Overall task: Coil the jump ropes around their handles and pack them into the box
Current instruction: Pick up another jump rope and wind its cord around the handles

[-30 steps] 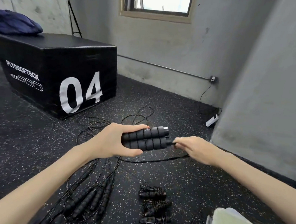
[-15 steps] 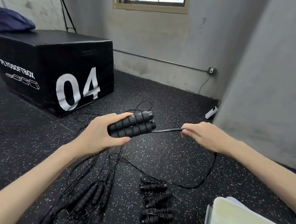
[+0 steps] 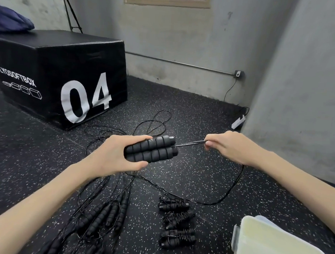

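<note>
Left hand (image 3: 114,155) is gripping the pair of foam handles (image 3: 151,148) side by side, fingers curled round them, long axis running left to right and tilted slightly up toward my right. Right hand (image 3: 228,146) is pinching the cord (image 3: 189,144) just beyond the handle tips, where it is leaving them taut along that same axis; the slack is hanging from this hand and looping down onto the floor (image 3: 193,112). My right hand is therefore the nearer one to the free cord, so I am judging that the coming wrap turns on carrying the cord across the handle axis. Three coiled ropes (image 3: 176,219) are lying toward the floor's near edge, loose ropes (image 3: 102,217) left of them, the box (image 3: 269,249) at the near right corner.
</note>
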